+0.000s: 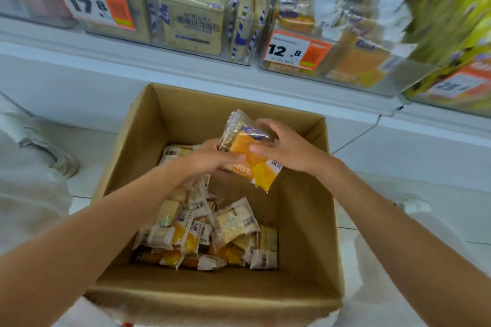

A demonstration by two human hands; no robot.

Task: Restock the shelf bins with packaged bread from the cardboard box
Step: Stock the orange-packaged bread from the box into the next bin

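Observation:
An open cardboard box [305, 220] stands on the floor below the shelf, with several small bread packets [233, 223] heaped at its bottom. Above the box both hands hold one orange and white bread packet [255, 164]. My left hand [210, 159] grips its left side from below. My right hand [284, 146] holds its top right edge, thumb across the front. Clear shelf bins [194, 24] above hold stacked bread packs; the bin marked 12.8 [353, 61] sits to the right.
Price tags read 17.8 [90, 2] and 12.8 [289, 50]. A bin of yellow packs [457, 34] is at far right, blurred. A shoe [50, 146] and light trouser leg lie left of the box; another shoe [411, 204] shows at right on the white floor.

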